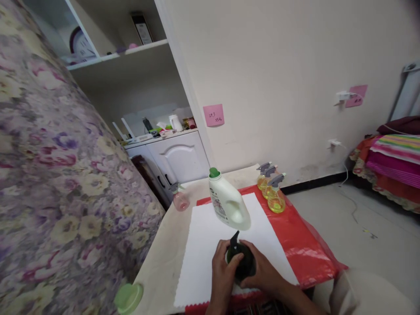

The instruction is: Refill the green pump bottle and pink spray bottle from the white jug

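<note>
Dark spray bottle, contents unseeable, gripped by my left hand and right hand. At twelve o'clock, a white jug; yellow-liquid sprayers at one. White sheet covers red table plastic.

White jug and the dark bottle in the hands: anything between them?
Nothing; in the head view only bare white sheet separates the jug from the dark bottle, held by the left hand and right hand.

**Both hands closed in front of us**

Our left hand and right hand meet low at centre, forearms reaching in from the bottom edge. The fingers of each curl inward toward the other, wrists near together, palms facing.
</note>
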